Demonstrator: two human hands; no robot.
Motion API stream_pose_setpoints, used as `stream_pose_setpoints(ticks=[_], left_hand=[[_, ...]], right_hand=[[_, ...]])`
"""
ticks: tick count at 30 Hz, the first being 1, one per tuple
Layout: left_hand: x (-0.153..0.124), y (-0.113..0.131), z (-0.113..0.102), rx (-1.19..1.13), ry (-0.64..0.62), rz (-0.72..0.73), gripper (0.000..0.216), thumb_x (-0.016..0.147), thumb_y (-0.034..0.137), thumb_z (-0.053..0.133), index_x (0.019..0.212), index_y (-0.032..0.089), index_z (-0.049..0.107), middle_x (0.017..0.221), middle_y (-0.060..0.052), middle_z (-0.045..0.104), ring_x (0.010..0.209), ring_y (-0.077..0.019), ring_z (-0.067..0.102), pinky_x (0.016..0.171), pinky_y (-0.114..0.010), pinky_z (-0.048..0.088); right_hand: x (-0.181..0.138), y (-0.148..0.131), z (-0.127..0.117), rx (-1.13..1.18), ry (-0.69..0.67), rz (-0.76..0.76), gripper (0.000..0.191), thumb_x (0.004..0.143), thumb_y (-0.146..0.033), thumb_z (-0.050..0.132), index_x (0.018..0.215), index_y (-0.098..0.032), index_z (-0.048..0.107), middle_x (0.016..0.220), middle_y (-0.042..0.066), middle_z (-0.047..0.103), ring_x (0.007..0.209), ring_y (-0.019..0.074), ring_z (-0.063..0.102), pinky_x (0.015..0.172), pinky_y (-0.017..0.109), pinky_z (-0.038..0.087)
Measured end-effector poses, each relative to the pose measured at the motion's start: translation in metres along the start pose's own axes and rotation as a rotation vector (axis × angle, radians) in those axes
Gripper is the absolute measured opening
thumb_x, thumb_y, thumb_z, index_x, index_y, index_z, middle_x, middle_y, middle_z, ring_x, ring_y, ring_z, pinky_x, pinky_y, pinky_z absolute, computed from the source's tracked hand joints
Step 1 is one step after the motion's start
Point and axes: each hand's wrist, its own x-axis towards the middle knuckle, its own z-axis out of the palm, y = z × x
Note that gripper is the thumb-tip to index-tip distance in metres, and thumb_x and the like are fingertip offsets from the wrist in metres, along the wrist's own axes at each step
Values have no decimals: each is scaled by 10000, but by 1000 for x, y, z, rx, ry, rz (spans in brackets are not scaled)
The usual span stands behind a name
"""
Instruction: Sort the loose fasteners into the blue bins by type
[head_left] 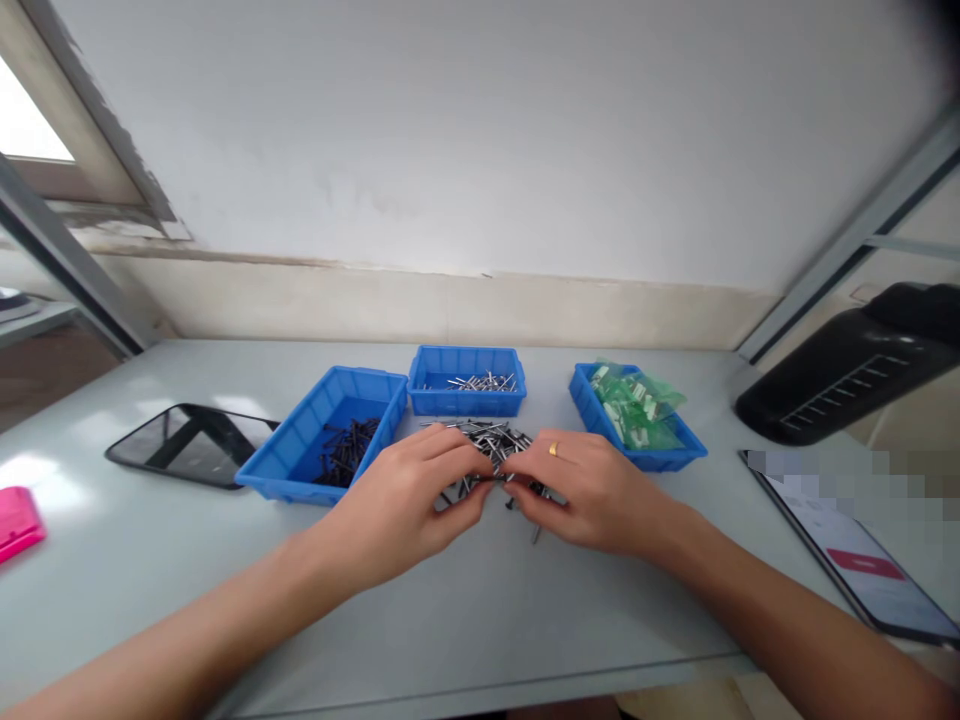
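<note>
My left hand [424,485] and my right hand [581,488] meet fingertip to fingertip at the near side of a loose pile of mixed screws and silver pins [491,437]. Each hand is closed in a pinch, thumb against forefinger. A thin dark sliver shows where the fingertips meet, too small to name and mostly hidden by the fingers. A gold ring sits on a finger of my right hand. Several dark screws and a silver pin stick out below my right fingers. My hands cover part of the pile.
Left of the pile, a blue bin [300,425] holds dark screws; behind, another blue bin [469,403] holds silver pins. At right, a blue bin [667,461] contains green bags [637,410]. A black bottle [847,365], a tablet [862,560], a black tray [187,445] and a pink object [19,522] flank these.
</note>
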Motion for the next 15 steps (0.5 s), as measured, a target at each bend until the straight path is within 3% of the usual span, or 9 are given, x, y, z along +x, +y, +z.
stream_pose_setpoints(ticks=[4,8,15], left_hand=[[0,2,1,-109,-55,-74,90,873,222,523,859,185,603,839,-12,600,803,-126,563,718,-247,470],[2,2,0,-193,-99,-55,121,886,249,520,832,181,604,817,-8,596,779,-116,563,711,-236,467],[2,1,-3,-144,64,-20,75,853,182,572,901,186,629,872,-4,611,827,-103,568,745,-213,466]], right_hand=[[0,-2,0,15,78,-67,107,883,-209,479,910,-168,575,678,1,596,626,119,517,579,248,396],[0,-4,0,13,146,-128,94,865,-204,509,937,-175,564,695,-1,608,642,113,535,593,239,419],[-1,-2,-2,-29,161,-64,83,860,-189,522,916,-159,574,658,-8,581,607,116,489,566,249,383]])
